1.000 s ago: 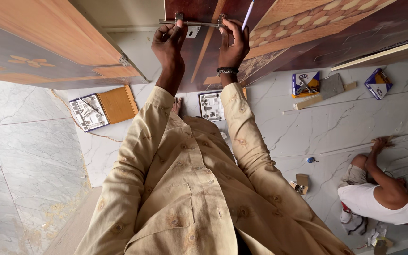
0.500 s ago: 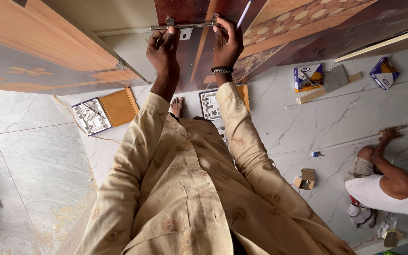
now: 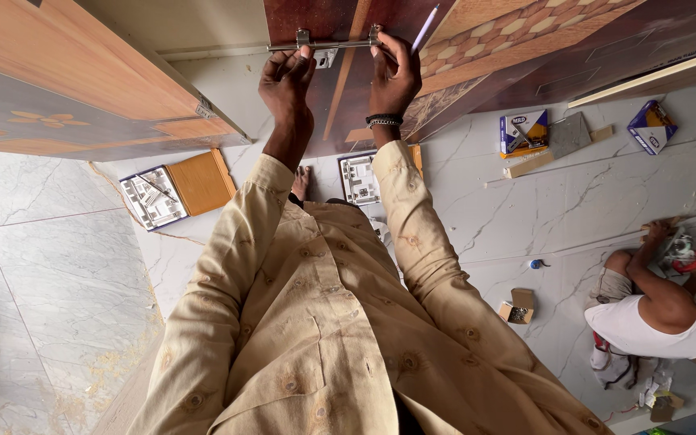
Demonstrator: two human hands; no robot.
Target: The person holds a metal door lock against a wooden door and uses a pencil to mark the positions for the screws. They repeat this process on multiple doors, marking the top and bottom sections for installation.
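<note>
Hands up: left hand and right hand each pinch an end of the slim silver metal door handle, now pressed higher against the dark patterned wooden door, pen tucked in right fingers.

On the marble floor below me I see an open flat box at left, another between my arms, two blue-and-yellow cartons at right, and a small open cardboard box.
</note>
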